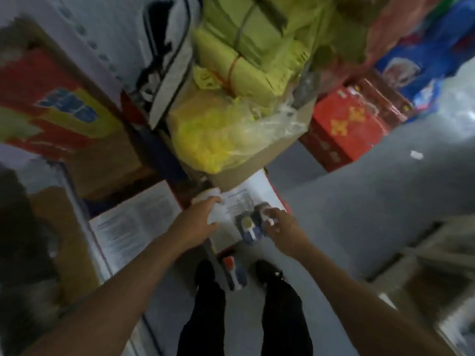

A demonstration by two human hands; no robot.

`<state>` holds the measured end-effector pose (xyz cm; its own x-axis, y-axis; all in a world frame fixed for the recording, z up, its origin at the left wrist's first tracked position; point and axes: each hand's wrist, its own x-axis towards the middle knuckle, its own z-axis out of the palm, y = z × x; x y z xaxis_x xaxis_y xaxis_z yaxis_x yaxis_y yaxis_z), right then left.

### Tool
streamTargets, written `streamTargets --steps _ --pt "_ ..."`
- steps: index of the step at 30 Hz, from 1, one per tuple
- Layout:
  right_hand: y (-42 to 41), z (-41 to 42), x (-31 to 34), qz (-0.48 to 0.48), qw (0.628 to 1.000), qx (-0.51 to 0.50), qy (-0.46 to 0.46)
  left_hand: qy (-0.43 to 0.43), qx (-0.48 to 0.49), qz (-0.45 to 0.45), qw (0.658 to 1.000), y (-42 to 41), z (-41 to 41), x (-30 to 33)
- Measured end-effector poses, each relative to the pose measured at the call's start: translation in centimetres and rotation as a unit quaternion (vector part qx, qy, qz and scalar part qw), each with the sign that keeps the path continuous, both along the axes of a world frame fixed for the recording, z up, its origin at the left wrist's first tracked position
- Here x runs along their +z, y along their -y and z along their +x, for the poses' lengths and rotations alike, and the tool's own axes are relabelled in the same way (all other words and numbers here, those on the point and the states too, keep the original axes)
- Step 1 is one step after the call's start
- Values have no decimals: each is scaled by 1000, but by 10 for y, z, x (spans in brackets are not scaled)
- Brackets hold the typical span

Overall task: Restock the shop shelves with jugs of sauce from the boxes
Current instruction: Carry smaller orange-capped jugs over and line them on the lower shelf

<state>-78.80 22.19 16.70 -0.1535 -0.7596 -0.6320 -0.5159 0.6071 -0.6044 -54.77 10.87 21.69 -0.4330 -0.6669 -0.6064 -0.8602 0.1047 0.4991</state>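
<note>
Left hand (199, 222): closed over white jug (209, 199) at box (231, 235) edge, likely lifting. Right hand (281, 227): fingers curled, grip on cap (264, 210) unclear.

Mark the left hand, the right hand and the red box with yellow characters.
left hand (199, 222), head view, back of the hand.
right hand (285, 229), head view, back of the hand.
red box (347, 127), head view, top face near the yellow characters.

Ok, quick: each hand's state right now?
Left hand: on the white box, grip unclear.
Right hand: at a jug top, blurred; cannot tell.
</note>
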Motion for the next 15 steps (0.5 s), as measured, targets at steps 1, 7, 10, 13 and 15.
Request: streamTargets --steps 1,7,10,13,15 --pt "-9 4 -20 9 1000 -22 -6 3 -24 22 999 6 -3 -27" --pt "-58 35 -173 55 990 -133 0 49 -163 68 983 15 -19 -192" --pt "-74 43 -237 85 984 -155 -5 65 -227 74 969 13 -32 -268" --pt "-81 53 -297 86 982 -166 8 49 -262 68 961 16 -49 -336" --pt "-82 61 -331 52 982 -182 17 19 -285 59 957 18 -61 -374"
